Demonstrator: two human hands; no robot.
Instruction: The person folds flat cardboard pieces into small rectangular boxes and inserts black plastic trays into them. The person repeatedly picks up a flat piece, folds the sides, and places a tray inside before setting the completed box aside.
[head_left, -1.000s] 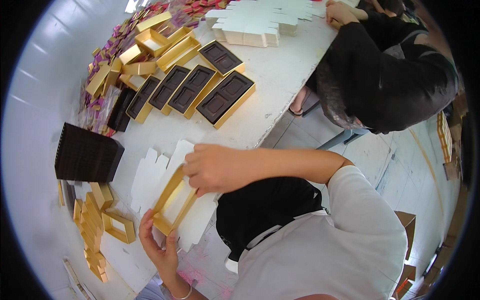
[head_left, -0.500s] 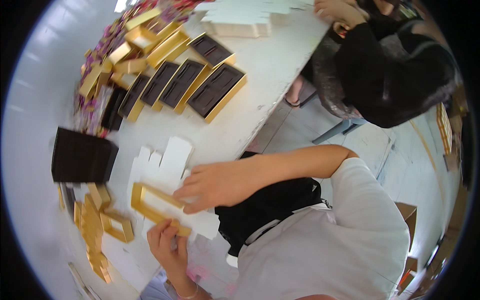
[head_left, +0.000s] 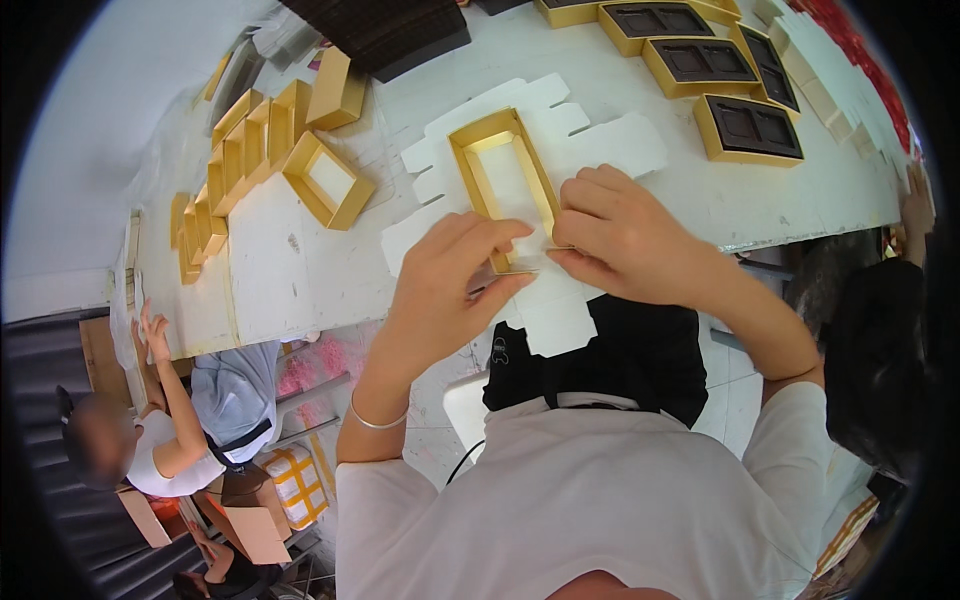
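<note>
A gold rectangular box frame (head_left: 485, 128), its middle showing white, lies on flat white die-cut cardboard pieces (head_left: 620, 145) right in front of me. My left hand (head_left: 445, 275) is at the near-left corner of the frame, thumb and fingers closed on its near end. At the near-right corner, my right hand (head_left: 620, 235) has its fingers curled and pinched on the frame's edge. Between my fingertips the near wall is partly hidden. One white cardboard flap (head_left: 560, 325) hangs past the table edge toward my lap.
Empty gold frames (head_left: 255, 140) stand in a row on the left. A dark stack of trays (head_left: 400, 40) is at the far side. Gold boxes with dark inserts (head_left: 700, 62) and white cardboard stacks (head_left: 815, 80) lie right. People (head_left: 180, 440) are at the left and right edges.
The view has swung left, showing another person there. My right hand has moved from the frame's side to its near end, joining my left. The frame now points away from me.
</note>
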